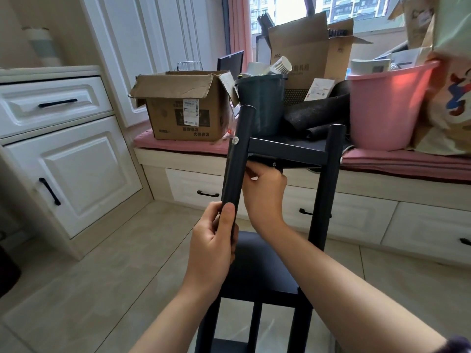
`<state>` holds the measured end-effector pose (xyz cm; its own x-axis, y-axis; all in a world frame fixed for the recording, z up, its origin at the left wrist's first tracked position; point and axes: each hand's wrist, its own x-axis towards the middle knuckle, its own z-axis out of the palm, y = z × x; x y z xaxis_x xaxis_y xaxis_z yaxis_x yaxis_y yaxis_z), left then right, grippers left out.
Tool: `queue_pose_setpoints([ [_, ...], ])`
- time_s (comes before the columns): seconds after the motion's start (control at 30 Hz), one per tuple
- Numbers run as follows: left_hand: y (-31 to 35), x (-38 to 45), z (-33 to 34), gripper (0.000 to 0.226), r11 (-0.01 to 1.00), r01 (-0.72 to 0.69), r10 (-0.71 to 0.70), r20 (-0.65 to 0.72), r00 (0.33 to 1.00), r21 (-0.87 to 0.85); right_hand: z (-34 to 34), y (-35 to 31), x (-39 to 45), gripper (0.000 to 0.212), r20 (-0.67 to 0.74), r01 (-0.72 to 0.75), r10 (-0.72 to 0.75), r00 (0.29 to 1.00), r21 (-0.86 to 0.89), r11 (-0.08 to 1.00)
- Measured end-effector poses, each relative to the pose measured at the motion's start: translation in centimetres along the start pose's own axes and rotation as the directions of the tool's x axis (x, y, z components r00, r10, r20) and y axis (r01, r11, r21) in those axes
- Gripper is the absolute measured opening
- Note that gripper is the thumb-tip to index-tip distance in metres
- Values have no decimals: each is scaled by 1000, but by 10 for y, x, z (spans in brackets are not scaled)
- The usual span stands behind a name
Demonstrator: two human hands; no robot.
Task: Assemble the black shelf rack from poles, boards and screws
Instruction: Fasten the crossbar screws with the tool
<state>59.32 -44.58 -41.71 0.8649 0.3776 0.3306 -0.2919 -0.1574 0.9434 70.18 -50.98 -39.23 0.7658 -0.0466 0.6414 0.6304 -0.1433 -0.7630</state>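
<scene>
The black shelf rack stands in front of me, seen from above. My left hand (pixel 212 240) grips the near left pole (pixel 237 154), thumb along its front. A silver screw head (pixel 236 140) shows on that pole level with the top board (pixel 288 149). My right hand (pixel 265 189) reaches under the top board beside the pole, fingers curled at the board's underside near a small dark bolt (pixel 274 164); whether it holds anything is hidden. A second pole (pixel 328 179) rises on the right. A lower board (pixel 257 266) lies below my wrists.
A window bench with a pink cushion (pixel 382 159) runs behind the rack, carrying a cardboard box (pixel 183 110), a dark bucket (pixel 262 103), a pink tub (pixel 382 108) and black cloth. White cabinets (pixel 71 169) stand at the left. The floor is tiled (pixel 102 276).
</scene>
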Motion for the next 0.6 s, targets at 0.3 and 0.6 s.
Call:
queue_pose_setpoints([
  [0.3, -1, 4, 1, 38, 1000, -7, 7, -13, 1000, 24, -17, 7, -4, 18, 103, -35, 42, 994, -69, 997],
  [0.6, -2, 3, 0, 38, 999, -21, 22, -8, 1000, 39, -42, -5, -6, 19, 147, -102, 101, 984, -3, 995],
])
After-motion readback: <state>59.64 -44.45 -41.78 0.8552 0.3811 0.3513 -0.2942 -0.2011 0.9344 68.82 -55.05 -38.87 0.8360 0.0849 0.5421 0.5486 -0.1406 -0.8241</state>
